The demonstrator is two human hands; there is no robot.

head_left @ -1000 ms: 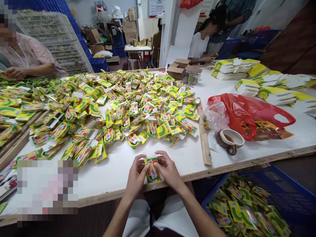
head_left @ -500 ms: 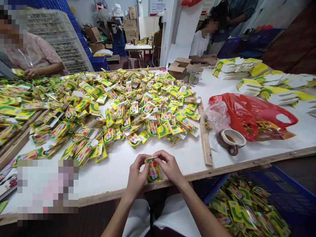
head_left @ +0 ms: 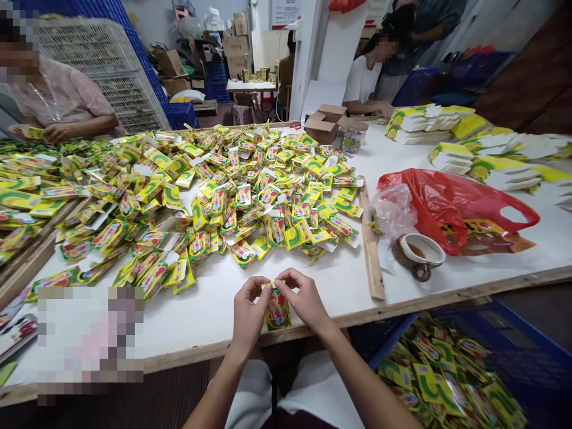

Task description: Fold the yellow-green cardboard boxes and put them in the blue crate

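Note:
A small yellow and green printed carton [head_left: 277, 311] stands upright at the table's front edge, its red-and-pink printed face toward me. My left hand [head_left: 250, 307] pinches its top left corner between thumb and fingers. At the top right corner, my right hand [head_left: 306, 301] pinches it the same way. Both thumbs press on the top edge, where the flap is folded over. Beyond my hands spreads a big heap of similar small cartons [head_left: 243, 196], many with white end flaps sticking out.
A wooden strip [head_left: 373, 262] bounds the heap on the right. Past it lie a brown cup [head_left: 417, 253] with liquid, a red plastic bag [head_left: 451, 202] and stacks of flat cartons [head_left: 433, 122]. A blue crate [head_left: 513, 339] of cartons sits below right. Co-workers sit left and far right.
The carton's top flap, which stood out pale and flat, is now pressed down under my thumbs. At the left, the co-worker's hands have shifted around a carton.

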